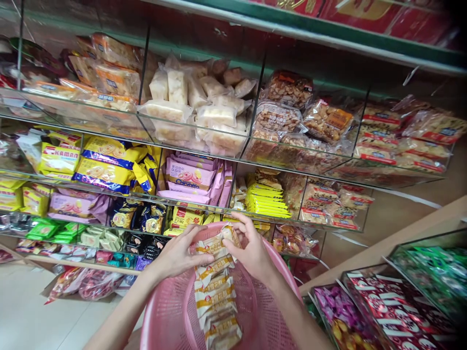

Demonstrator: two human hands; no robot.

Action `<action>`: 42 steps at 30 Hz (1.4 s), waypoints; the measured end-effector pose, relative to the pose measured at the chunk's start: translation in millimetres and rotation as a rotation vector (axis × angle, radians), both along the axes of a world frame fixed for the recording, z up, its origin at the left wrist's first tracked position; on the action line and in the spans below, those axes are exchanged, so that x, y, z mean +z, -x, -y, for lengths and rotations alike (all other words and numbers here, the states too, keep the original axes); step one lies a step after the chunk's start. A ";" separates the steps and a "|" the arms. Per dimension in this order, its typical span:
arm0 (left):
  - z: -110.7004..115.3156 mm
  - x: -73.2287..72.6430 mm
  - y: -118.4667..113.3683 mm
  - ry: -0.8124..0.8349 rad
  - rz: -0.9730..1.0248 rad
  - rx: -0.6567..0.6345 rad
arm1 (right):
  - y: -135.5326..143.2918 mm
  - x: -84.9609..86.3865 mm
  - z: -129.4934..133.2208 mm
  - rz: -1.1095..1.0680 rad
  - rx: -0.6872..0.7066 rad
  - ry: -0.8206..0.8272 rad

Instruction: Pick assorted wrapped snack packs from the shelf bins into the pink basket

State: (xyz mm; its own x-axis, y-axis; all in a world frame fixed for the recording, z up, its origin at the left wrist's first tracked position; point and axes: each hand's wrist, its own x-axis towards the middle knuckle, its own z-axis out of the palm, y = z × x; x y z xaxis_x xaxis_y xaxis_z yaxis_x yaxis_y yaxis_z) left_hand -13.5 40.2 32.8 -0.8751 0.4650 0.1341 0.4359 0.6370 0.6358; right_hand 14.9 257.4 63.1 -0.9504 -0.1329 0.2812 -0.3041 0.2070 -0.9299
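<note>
A row of white-and-gold wrapped snack bars (216, 295) lies in a pink perforated basket (268, 311), stacked from the bottom of the view up to the far rim. My left hand (182, 253) is closed around the left side of the row's upper end, its thumb across the wrappers. At the far end of the row, my right hand (251, 245) pinches a single bar (232, 235) between thumb and fingers. Both hands are above the basket's far part.
Clear-fronted shelves ahead hold white snack packs (219, 114), nut packs (288, 90), purple packs (191, 175) and yellow packs (105, 165). Candy bins (397, 311) stand at the lower right. Bagged goods (95, 283) rest low at the left, by the tiled floor (25, 311).
</note>
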 end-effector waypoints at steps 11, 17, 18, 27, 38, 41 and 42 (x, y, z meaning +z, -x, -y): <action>-1.7 0.1 1.4 0.010 0.000 0.018 | -4.2 3.2 -1.0 -0.152 0.026 -0.321; -6.6 15.5 -2.3 -0.071 0.111 0.060 | -12.9 13.9 -3.6 -0.146 0.258 -0.511; -6.9 16.8 -2.5 -0.078 0.127 0.067 | -14.6 14.7 -2.9 -0.150 0.307 -0.569; -7.5 17.8 -1.9 -0.052 0.131 0.080 | -13.2 -5.5 6.3 -0.148 0.446 -0.826; -9.9 21.6 1.1 -0.010 0.160 0.077 | -10.2 -8.8 9.7 -0.099 0.455 -0.845; -11.0 20.5 2.5 -0.009 0.162 0.068 | -11.7 -8.4 9.6 -0.076 0.462 -0.847; -11.6 20.4 2.6 -0.010 0.158 0.072 | -13.2 -6.9 8.7 -0.069 0.465 -0.837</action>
